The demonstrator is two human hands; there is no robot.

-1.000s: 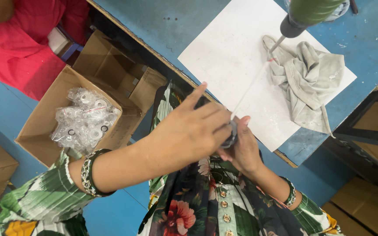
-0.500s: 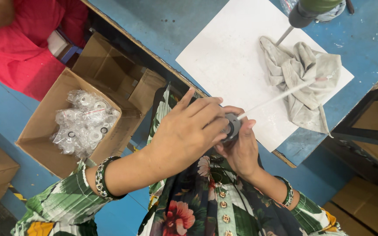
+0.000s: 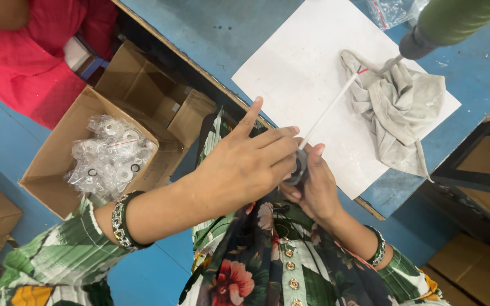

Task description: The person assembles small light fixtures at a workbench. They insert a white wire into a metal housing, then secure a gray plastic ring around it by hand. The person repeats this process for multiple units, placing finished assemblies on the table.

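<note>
Item: small dark round part (image 3: 299,167), pinched between both hands just off the near edge of the bench (image 3: 211,34), above the person's lap. Its exact shape is mostly hidden by the fingers.

Attached or inserted: thin white rod (image 3: 327,110). Long axis runs from the part up and to the right, across the white sheet (image 3: 296,73), its far end with a red mark lying on the grey rag (image 3: 398,113). Whether the rod is fixed in the part cannot be told.

Left hand (image 3: 245,164): reaches in from the left, back of the hand upward, fingers curled over the part from above, index finger raised and pointing away. Closed on the part.

Right hand (image 3: 316,190): comes up from below on the right, thumb and fingers cupping the part from the underside. Also gripping the part. Both hands are equally near; they meet on it.

Surroundings: green cylindrical tool (image 3: 449,22) with a dark nozzle hangs over the rag at the far right, well apart from the hands. Open cardboard box (image 3: 52,175) of clear-bagged small parts (image 3: 112,156) stands on the floor to the left, below the bench. A person in red (image 3: 29,51) is at the upper left.
</note>
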